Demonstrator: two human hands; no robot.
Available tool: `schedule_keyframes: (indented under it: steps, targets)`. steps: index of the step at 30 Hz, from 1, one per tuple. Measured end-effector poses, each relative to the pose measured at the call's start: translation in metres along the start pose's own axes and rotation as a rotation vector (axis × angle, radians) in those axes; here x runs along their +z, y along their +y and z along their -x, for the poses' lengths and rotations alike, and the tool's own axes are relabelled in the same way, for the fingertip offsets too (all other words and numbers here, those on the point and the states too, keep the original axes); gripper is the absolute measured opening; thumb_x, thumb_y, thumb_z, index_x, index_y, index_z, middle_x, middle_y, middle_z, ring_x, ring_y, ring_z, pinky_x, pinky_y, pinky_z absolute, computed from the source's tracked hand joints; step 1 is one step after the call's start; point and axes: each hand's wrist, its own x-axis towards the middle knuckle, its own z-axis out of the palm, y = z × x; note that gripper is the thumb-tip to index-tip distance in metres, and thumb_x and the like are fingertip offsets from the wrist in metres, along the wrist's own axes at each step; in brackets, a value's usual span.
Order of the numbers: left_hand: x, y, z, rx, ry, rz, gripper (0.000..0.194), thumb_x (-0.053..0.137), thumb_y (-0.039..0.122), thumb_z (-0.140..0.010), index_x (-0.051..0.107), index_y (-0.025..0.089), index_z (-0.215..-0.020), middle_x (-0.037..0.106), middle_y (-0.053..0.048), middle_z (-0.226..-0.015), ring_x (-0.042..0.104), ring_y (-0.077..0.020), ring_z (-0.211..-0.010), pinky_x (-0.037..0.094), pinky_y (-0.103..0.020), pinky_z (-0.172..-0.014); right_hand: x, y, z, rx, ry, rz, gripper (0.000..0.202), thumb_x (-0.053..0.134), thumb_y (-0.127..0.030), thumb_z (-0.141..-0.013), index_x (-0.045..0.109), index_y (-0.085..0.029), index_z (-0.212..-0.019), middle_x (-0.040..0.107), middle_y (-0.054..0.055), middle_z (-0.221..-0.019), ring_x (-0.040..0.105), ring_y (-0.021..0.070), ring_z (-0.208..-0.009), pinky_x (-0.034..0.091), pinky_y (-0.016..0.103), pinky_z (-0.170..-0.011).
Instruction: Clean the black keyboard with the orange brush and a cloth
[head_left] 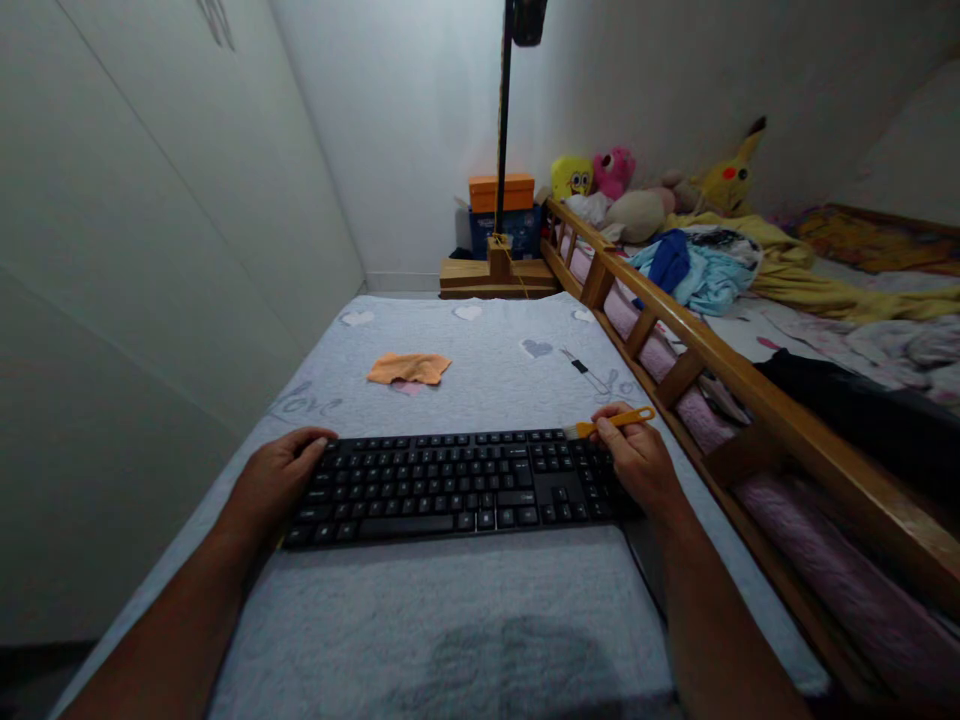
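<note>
A black keyboard (pixel 442 485) lies flat across the light blue cloth (pixel 435 620) in front of me. My left hand (pixel 281 475) grips its left end, with the thumb on top near the upper corner. In my right hand (pixel 630 455) is a small brush (pixel 619 422) with a yellow handle, pinched between thumb and fingers. The pale bristles point left and meet the top row of keys near the right side. Part of the number pad is hidden under that hand.
Beyond the keyboard lie an orange cloth (pixel 409 368) and a thin wire tool with a black middle (pixel 580 367). A wooden bed rail (pixel 675 310) runs along the right. A white cabinet (pixel 150 250) stands on the left. At the back is a wooden stand (pixel 499 265).
</note>
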Motion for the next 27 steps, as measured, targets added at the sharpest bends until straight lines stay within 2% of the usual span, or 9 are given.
schedule_keyframes:
  steps: [4,9,14,18,21,27]
  targets:
    - [0.0008,-0.0019,-0.0017,0.013,0.008,0.011,0.039,0.05,0.049,-0.078,0.074,0.023,-0.094,0.077,-0.004,-0.092,0.069,-0.0257,-0.088,0.051,-0.03,-0.075,-0.0025,0.0012,0.0005,-0.003,-0.044,-0.019,0.023,0.048,-0.039,-0.092,0.059,-0.021,-0.08,0.063,0.001,-0.068,0.061,0.0187,-0.068,0.044,0.028,-0.065]
    - [0.002,-0.0057,-0.0026,0.015,0.011,0.012,0.04,0.05,0.05,-0.079,0.074,0.023,-0.095,0.077,-0.004,-0.092,0.07,-0.0253,-0.086,0.051,-0.03,-0.072,-0.0065,0.0078,0.0008,0.044,-0.067,-0.084,0.024,0.05,-0.039,-0.09,0.059,-0.021,-0.077,0.058,-0.001,-0.064,0.057,0.0175,-0.062,0.043,0.027,-0.06]
    - [0.0018,-0.0043,-0.0013,0.008,0.016,0.018,0.039,0.05,0.05,-0.079,0.074,0.023,-0.095,0.077,-0.003,-0.09,0.07,-0.0246,-0.083,0.051,-0.029,-0.071,-0.0072,0.0081,-0.0001,0.038,-0.021,-0.118,0.024,0.052,-0.041,-0.091,0.06,-0.021,-0.081,0.06,0.0,-0.068,0.059,0.0181,-0.067,0.045,0.027,-0.064]
    - [0.0022,-0.0043,-0.001,0.01,0.013,0.022,0.039,0.05,0.05,-0.079,0.074,0.023,-0.095,0.077,-0.003,-0.088,0.07,-0.0248,-0.082,0.052,-0.03,-0.071,-0.0062,0.0029,0.0002,-0.009,-0.002,-0.053,0.024,0.051,-0.039,-0.091,0.061,-0.021,-0.08,0.062,0.0,-0.07,0.06,0.0182,-0.069,0.044,0.028,-0.067]
    - [0.002,-0.0044,-0.0006,0.005,0.011,0.029,0.04,0.05,0.05,-0.079,0.074,0.023,-0.096,0.077,-0.003,-0.09,0.07,-0.0249,-0.082,0.052,-0.03,-0.071,-0.0067,0.0019,0.0008,-0.015,-0.033,-0.017,0.024,0.051,-0.037,-0.09,0.061,-0.021,-0.077,0.062,0.0,-0.067,0.059,0.0179,-0.066,0.043,0.028,-0.066]
    - [0.0012,-0.0028,-0.0005,0.024,0.013,0.029,0.039,0.05,0.049,-0.079,0.074,0.022,-0.095,0.077,-0.004,-0.092,0.07,-0.0259,-0.087,0.052,-0.031,-0.074,-0.01,0.0055,0.0015,0.067,-0.111,-0.124,0.02,0.053,-0.036,-0.085,0.059,-0.02,-0.074,0.058,-0.001,-0.06,0.056,0.0166,-0.057,0.04,0.027,-0.055]
